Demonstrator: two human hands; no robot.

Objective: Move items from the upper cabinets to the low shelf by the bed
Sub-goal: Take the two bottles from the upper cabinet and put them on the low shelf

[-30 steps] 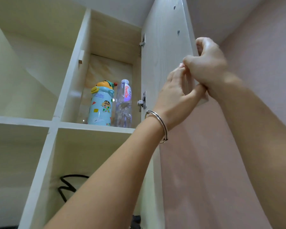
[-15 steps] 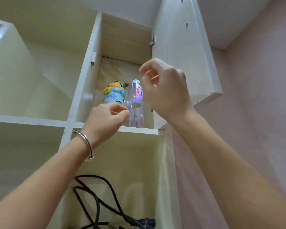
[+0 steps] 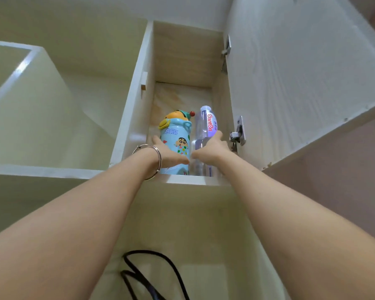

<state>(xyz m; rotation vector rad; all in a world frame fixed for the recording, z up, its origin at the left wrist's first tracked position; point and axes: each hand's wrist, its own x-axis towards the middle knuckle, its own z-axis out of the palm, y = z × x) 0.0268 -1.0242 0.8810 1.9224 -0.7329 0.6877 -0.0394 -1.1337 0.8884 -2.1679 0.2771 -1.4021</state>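
A light-blue cartoon flask (image 3: 175,131) with a yellow and orange lid stands in the open upper cabinet compartment (image 3: 188,180). A clear water bottle (image 3: 208,124) with a purple label stands right beside it. My left hand (image 3: 168,155), with a silver bangle on the wrist, wraps around the flask's lower half. My right hand (image 3: 211,148) wraps around the middle of the water bottle. Both bottles stand upright on the shelf board.
The compartment's door (image 3: 290,83) hangs open to the right, with metal hinges (image 3: 238,133) close to my right hand. A black cable (image 3: 152,276) lies in the compartment below. Another open door (image 3: 26,105) stands at the left. A pink wall is at the far right.
Both hands left the door edge, swung left and reached up into the compartment. They went from hovering in front of the bottles to closing around them.
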